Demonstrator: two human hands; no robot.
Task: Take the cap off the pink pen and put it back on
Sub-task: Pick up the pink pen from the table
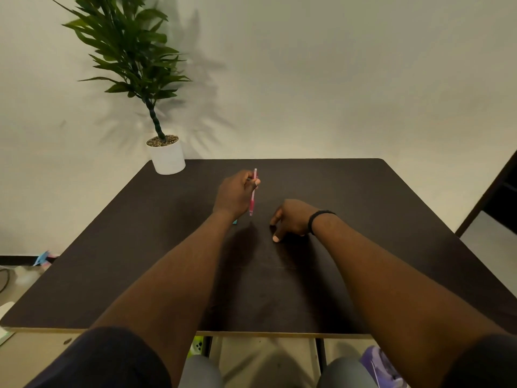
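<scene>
Looking forward and down from up on the person's head, facing the dark table point(363, 219) and the wall behind it, sitting close above both arms, taking in the whole tabletop in one wide view.

We see a dark table point(363, 219); a white plant pot point(167, 158) stands on its far left corner.

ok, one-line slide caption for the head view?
Left hand holds the pink pen upright over the dark table; right hand rests empty beside it.
</scene>
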